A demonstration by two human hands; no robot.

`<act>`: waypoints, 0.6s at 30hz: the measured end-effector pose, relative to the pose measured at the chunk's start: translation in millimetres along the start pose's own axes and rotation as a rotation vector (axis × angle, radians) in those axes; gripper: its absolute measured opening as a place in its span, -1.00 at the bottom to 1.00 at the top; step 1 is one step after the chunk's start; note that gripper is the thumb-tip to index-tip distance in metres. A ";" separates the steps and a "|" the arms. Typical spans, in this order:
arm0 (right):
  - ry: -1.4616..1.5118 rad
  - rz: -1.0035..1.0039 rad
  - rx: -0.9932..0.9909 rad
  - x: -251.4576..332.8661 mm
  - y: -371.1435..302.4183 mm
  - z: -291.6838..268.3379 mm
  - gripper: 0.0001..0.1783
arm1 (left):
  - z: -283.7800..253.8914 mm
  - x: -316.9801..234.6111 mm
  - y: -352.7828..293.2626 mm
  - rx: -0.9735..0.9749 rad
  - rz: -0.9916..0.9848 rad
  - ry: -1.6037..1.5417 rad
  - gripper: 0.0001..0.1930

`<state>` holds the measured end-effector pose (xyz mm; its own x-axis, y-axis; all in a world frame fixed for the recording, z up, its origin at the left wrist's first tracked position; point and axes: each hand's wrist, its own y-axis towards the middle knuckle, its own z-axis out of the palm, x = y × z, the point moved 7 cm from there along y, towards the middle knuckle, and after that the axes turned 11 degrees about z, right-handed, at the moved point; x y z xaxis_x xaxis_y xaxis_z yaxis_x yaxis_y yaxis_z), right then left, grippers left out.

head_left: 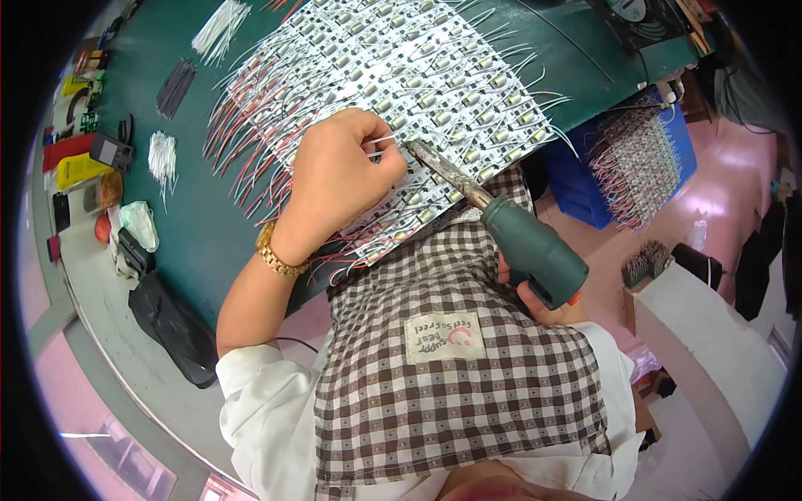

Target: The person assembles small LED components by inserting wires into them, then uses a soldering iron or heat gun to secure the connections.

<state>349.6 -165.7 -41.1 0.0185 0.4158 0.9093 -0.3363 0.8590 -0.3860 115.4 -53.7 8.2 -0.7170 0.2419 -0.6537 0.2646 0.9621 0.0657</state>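
Head view: your left hand (pixel 338 179) pinches a white wire (pixel 383 139) on the circuit strips (pixel 418 75), right hand (pixel 535 299) (mostly hidden) grips the green soldering iron (pixel 510 230)

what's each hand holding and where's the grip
Right hand holds the soldering iron by its green handle. Left hand pinches a thin white wire near its end, over the LED boards.

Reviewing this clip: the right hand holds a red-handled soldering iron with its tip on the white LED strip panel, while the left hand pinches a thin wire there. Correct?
Not quite. In the head view the soldering iron's handle is dark green, not red. The rest stands: the right hand grips it with the metal tip on the white LED strip panel, and the left hand, with a gold wristwatch, pinches a thin white wire beside the tip.
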 end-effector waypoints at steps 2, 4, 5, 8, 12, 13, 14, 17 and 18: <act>-0.259 -0.286 0.085 14.4 -1.0 5.7 -0.56 | -0.2 -0.4 0.6 0.003 -0.003 0.003 -0.88; -0.292 -0.294 0.080 21.2 0.0 8.3 -0.56 | -0.5 0.4 -0.3 0.004 -0.009 0.006 -0.88; -0.326 -0.302 0.074 26.0 0.2 9.4 -0.56 | -0.7 0.5 -0.9 0.002 0.002 0.004 -0.89; -0.553 -0.419 0.163 40.2 -1.5 15.8 -0.52 | -0.3 1.2 -2.2 -0.001 0.009 -0.002 -0.90; -0.256 -0.179 0.036 14.6 -3.3 2.5 -0.58 | -0.2 -0.2 0.4 0.006 0.011 -0.013 -0.90; -0.299 -0.180 -0.005 12.1 -6.3 -1.0 -0.57 | -0.2 -0.2 -0.4 0.010 0.013 -0.012 -0.90; -0.342 -0.180 -0.046 9.6 -8.1 -3.5 -0.57 | -0.9 0.3 -1.4 0.006 0.012 0.001 -0.90; -0.169 -0.207 -0.072 2.7 -11.1 -7.9 -0.58 | -1.4 -3.2 1.4 0.014 -0.004 0.009 -0.88; -0.084 -0.223 -0.076 0.2 -10.5 -9.1 -0.58 | -2.2 -2.0 1.3 0.013 -0.032 0.009 -0.86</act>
<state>361.7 -171.9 -38.3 0.0052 0.1894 0.9819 -0.2612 0.9481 -0.1815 115.7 -52.6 11.3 -0.7310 0.2119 -0.6487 0.2496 0.9677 0.0348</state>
